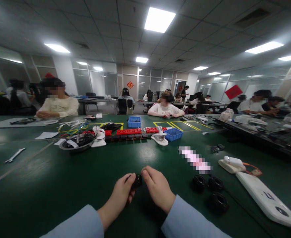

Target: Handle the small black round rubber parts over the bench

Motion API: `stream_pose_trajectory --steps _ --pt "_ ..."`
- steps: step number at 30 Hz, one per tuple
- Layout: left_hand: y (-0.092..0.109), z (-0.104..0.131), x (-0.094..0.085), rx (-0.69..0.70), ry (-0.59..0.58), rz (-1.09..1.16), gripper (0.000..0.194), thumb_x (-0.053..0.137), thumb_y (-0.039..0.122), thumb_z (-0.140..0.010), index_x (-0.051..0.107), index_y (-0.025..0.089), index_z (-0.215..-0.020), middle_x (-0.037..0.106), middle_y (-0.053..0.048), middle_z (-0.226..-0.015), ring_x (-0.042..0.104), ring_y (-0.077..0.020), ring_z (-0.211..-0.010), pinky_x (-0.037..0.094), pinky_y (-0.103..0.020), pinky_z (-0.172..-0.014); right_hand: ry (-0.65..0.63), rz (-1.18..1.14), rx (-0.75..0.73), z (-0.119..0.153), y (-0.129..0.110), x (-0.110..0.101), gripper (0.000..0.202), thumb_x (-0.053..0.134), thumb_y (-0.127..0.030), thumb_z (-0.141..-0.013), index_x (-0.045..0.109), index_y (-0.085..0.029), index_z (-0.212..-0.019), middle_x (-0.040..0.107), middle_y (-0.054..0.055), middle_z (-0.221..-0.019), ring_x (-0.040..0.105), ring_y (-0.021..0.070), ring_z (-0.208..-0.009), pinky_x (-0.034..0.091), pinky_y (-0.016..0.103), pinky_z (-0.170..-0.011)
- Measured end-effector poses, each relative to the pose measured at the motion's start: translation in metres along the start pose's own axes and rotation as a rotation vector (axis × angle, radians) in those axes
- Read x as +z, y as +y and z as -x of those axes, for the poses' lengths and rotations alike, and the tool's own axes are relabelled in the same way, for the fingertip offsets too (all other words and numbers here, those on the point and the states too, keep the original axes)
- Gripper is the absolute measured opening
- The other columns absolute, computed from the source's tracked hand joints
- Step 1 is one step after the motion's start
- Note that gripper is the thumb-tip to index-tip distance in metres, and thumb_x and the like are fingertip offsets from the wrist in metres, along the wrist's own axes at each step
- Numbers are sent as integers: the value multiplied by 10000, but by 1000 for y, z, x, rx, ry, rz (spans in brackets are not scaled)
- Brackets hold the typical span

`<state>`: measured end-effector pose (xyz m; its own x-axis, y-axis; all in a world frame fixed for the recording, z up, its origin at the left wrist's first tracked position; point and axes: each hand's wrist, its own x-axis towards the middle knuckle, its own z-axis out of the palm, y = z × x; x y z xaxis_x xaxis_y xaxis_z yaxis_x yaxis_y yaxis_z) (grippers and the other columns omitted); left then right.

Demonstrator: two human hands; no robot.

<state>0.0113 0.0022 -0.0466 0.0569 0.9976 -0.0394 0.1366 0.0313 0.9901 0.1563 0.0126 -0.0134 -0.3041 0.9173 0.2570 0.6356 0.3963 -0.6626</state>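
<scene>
My left hand [122, 191] is closed on a small black part [137, 181] with light metal spots on its end, above the green table [90, 175]. Just right of it, my right hand [157, 186] has its fingers curled together beside the part's end. Whether those fingers hold anything is hidden. Three black ring-shaped parts [216, 183] with a cable lie to the right of my right hand.
Across the table are a metal bowl [77, 143] of black cables, a white clamp [160, 137], red power strips [129, 131] and blue trays [173, 134]. A wrench [15, 155] lies left; a long white device [269, 198] lies right. People sit opposite.
</scene>
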Motion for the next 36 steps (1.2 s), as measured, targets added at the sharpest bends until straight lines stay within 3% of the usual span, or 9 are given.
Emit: stream_pose_trajectory --steps 3,6,12,21,25,28,30,33,36 --pt "-2 -3 -2 -32 6 108 598 409 763 -659 468 169 -697 403 80 -429 344 -73 -328 277 -188 -348 -23 -37 -203 2 -4 -6 285 571 -284 -786 535 -189 -1052 586 31 -928 524 143 -758 383 244 -661" --pt "-3 -3 -3 -53 -15 123 639 384 798 -638 468 165 -674 400 79 -413 343 -68 -316 266 -186 -343 -69 6 -249 3 -5 -7 243 617 -244 -750 559 -185 -979 584 23 -895 510 140 -744 379 245 -659" --pt "-3 1 -1 48 -50 3 744 432 823 -566 525 137 -841 428 68 -459 365 -87 -354 272 -203 -358 -83 0 -48 -2 -1 0 253 491 -362 -847 552 -155 -715 551 -4 -655 467 109 -601 316 218 -538" --pt "9 10 -4 309 -118 -311 341 531 498 -758 584 161 -753 596 -18 -686 528 -162 -625 381 -254 -581 -249 -211 174 -4 10 12 608 227 -463 -917 421 -182 -415 406 -17 -384 451 108 -427 353 236 -523" --pt "5 5 -2 72 -24 -141 481 447 632 -724 550 163 -729 466 40 -485 410 -111 -412 305 -214 -413 -98 -113 155 -3 5 5 551 245 -471 -914 534 -161 -561 508 8 -523 494 126 -536 354 242 -549" --pt "3 1 -2 -46 22 -11 573 413 735 -653 503 170 -683 392 71 -413 332 -86 -335 245 -195 -356 -3 -56 -70 0 -1 -4 239 489 -370 -839 570 -171 -944 585 20 -806 514 130 -687 374 234 -611" --pt "3 0 -3 -35 5 24 588 410 753 -642 491 170 -654 389 70 -405 325 -80 -327 239 -194 -351 -58 -51 -222 2 -4 -8 320 600 -293 -765 532 -187 -1059 578 24 -906 509 127 -727 385 232 -644" --pt "2 1 -3 -3 -25 22 626 385 777 -648 509 164 -654 388 62 -402 335 -87 -334 242 -199 -352 -99 -4 -262 4 -6 -8 234 636 -289 -743 578 -182 -943 572 9 -827 492 126 -704 371 232 -630" --pt "-1 4 -5 105 -11 -29 687 359 792 -667 557 145 -787 471 26 -492 394 -107 -388 273 -207 -368 -64 -14 -109 3 -5 -1 230 616 -385 -757 574 -159 -749 526 -15 -659 452 110 -604 319 218 -536"
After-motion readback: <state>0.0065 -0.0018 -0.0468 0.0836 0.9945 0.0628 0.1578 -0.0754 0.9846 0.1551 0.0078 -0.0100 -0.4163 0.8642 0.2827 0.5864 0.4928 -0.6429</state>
